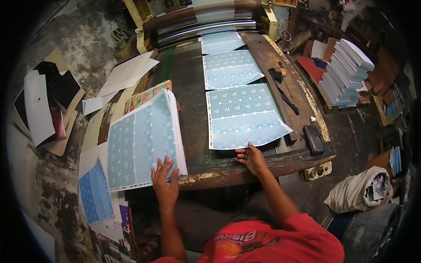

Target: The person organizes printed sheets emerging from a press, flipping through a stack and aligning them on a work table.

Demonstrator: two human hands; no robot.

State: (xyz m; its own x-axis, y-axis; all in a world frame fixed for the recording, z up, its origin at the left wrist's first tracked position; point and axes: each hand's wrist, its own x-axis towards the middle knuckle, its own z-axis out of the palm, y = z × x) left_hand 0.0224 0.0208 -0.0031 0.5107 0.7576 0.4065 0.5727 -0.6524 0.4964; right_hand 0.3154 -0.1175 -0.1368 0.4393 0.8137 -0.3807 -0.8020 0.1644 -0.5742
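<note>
Printed sheet (242, 116) — right hand (251, 158) flat on near edge | left hand (165, 182) spread (open) on stack (142, 140)

Left hand (165, 182) flat, fingers spread, palm down; right hand (250, 158) extended, fingers splayed forward.

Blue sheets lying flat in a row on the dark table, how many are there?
3: the nearest sheet under the right hand, the middle sheet, and the far sheet by the rollers, maybe partly hidden.
</note>
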